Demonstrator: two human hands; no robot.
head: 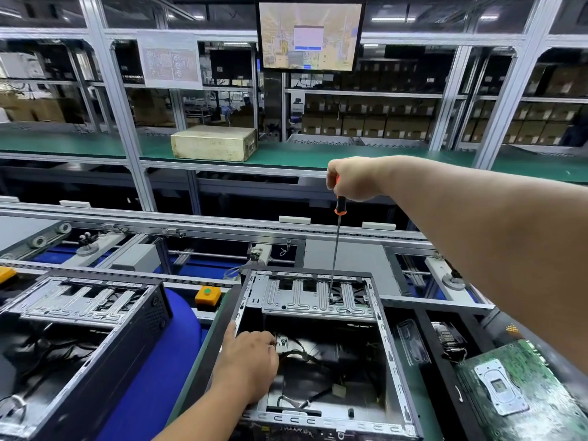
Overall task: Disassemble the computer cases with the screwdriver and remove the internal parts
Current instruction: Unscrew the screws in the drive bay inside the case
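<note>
Both forearms are bare as far as the frame shows, with no sleeve, glove, watch or ring on them. The left hand and right hand are bare too. The right forearm looks broad near the camera, narrowing toward the wrist.

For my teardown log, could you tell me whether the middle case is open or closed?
Open: the middle case has no side panel, so its cables and drive cage are exposed.
</note>
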